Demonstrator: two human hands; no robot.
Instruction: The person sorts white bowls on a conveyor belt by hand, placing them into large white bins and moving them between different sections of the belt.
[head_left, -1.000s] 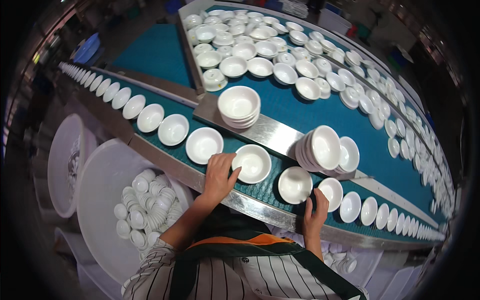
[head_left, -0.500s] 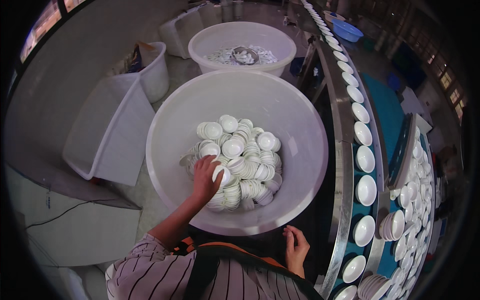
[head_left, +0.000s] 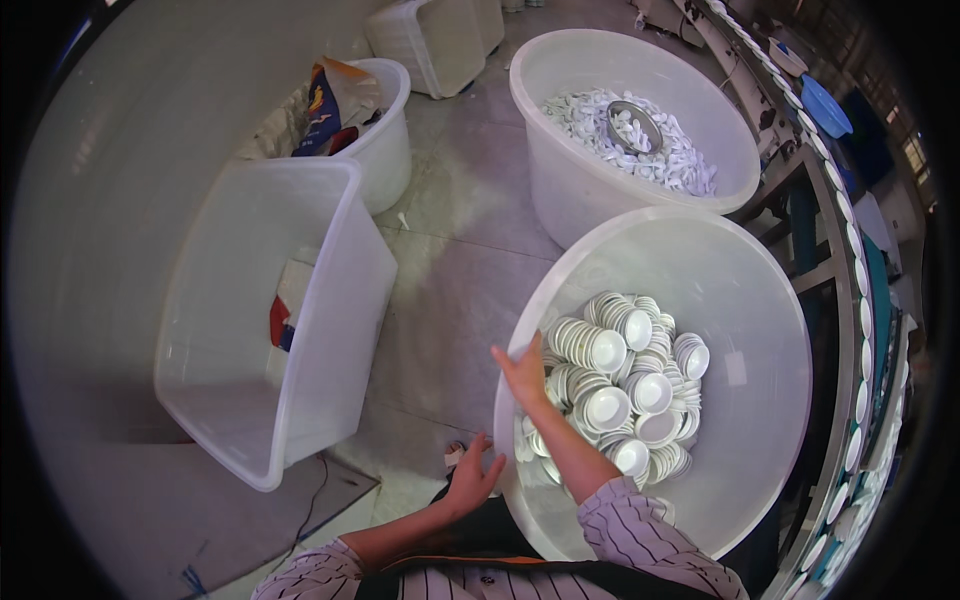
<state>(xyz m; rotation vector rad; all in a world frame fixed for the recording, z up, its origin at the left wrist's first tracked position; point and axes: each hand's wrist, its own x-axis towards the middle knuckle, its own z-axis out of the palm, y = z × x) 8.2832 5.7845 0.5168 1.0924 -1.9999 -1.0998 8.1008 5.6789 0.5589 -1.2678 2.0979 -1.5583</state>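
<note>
- Conveyor: runs down the right side; a row of white dishes lies along it, seen nearly edge-on.
- Large round tub: white, in front of the wearer, right of centre; holds the small bowls.
- Second round tub: beyond the first; holds white spoons.
- Rectangular bin: white, left of the wearer; a red and blue piece inside.
- Rear bin: behind the rectangular one; holds a blue and orange bag among other wrapping.
- Blue basin: upper right, past the conveyor.
- Metal bowl: sits on the spoon heap, some spoons inside it.
- Right hand: forearm crosses over the large tub; hand at its left rim, thumb and fingers spread. Cannot tell whether it grips the rim.
- Left hand: just beside that tub's outer left side, fingers parted, grip released. Contact with the wall unclear.
- Small bowls: white, many nested in tilted stacks, heaped in the large tub's bottom beside and under the right forearm.
</note>
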